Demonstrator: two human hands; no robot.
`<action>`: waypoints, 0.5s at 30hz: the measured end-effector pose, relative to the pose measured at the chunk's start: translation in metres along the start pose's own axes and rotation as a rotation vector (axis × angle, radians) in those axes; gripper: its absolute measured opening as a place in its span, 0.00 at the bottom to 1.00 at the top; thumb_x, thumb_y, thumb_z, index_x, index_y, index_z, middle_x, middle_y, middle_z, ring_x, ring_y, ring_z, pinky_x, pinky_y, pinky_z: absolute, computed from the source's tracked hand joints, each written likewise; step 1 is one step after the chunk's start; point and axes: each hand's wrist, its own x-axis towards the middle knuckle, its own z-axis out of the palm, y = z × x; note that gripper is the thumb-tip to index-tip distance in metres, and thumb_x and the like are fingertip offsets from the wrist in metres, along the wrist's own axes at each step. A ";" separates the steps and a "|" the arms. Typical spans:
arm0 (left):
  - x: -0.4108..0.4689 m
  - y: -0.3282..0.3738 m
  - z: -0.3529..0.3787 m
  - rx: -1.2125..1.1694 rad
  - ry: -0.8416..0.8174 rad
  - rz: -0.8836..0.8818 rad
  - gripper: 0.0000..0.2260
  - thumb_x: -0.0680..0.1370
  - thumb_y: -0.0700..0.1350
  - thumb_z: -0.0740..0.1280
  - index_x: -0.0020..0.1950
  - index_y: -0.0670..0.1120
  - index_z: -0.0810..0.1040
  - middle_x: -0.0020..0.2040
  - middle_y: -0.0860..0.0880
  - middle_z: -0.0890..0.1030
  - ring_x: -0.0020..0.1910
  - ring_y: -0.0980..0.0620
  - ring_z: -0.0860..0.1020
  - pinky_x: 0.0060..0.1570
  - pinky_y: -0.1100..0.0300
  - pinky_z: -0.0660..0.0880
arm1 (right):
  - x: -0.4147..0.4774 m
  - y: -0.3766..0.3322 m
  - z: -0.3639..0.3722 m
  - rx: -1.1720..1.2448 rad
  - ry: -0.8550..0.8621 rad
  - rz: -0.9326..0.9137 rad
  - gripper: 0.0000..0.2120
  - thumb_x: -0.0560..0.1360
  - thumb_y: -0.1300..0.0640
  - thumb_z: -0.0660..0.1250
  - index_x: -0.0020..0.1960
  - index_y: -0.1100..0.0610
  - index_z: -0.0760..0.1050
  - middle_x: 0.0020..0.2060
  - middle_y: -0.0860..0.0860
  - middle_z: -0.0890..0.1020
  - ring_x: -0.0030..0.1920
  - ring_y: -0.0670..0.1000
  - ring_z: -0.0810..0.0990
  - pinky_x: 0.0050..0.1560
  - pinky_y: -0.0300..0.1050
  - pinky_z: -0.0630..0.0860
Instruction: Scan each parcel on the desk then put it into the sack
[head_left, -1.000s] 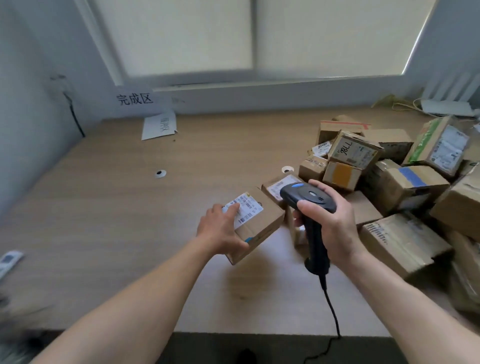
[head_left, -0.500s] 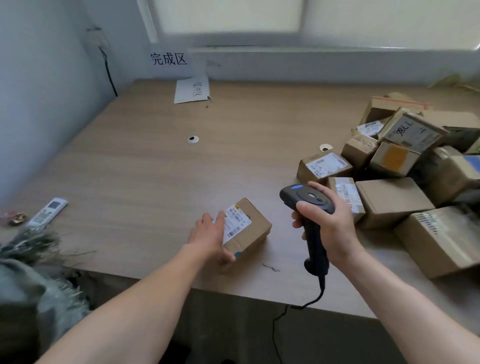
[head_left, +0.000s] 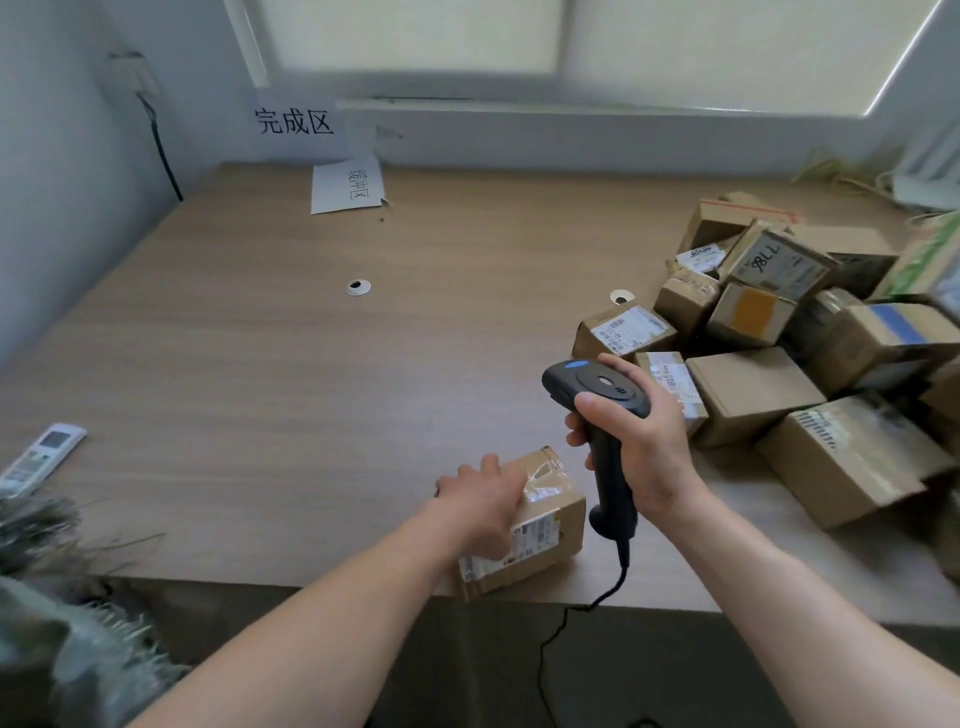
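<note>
Head view: left hand grips small parcel at near tabletop edge; right hand holds scanner. Scan likely done; next, carry it left into sack.

I am reading "完成区" on the wall sign above the desk's far edge, "缓冲区" on a sheet lying on the desk just below, and handwritten "98LL" on a box at the desk's right.
</note>
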 end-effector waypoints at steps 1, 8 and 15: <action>-0.002 0.001 -0.001 0.005 -0.024 0.016 0.31 0.71 0.43 0.75 0.68 0.51 0.64 0.62 0.45 0.69 0.56 0.43 0.73 0.54 0.43 0.78 | -0.002 0.000 0.001 0.004 0.006 -0.001 0.29 0.67 0.54 0.74 0.67 0.52 0.73 0.39 0.58 0.84 0.34 0.55 0.81 0.30 0.48 0.73; -0.006 -0.020 -0.014 -0.147 0.024 0.035 0.28 0.71 0.42 0.75 0.64 0.52 0.63 0.55 0.46 0.72 0.50 0.45 0.76 0.42 0.54 0.74 | -0.014 -0.005 0.009 0.038 0.022 -0.018 0.27 0.66 0.55 0.74 0.64 0.49 0.74 0.41 0.60 0.83 0.35 0.55 0.81 0.30 0.44 0.76; -0.019 -0.067 -0.041 -0.706 0.244 -0.071 0.49 0.67 0.42 0.81 0.78 0.56 0.54 0.62 0.48 0.76 0.57 0.45 0.79 0.55 0.49 0.79 | -0.020 -0.013 0.025 0.047 0.030 -0.050 0.27 0.66 0.55 0.74 0.64 0.50 0.75 0.41 0.60 0.83 0.36 0.59 0.80 0.30 0.45 0.76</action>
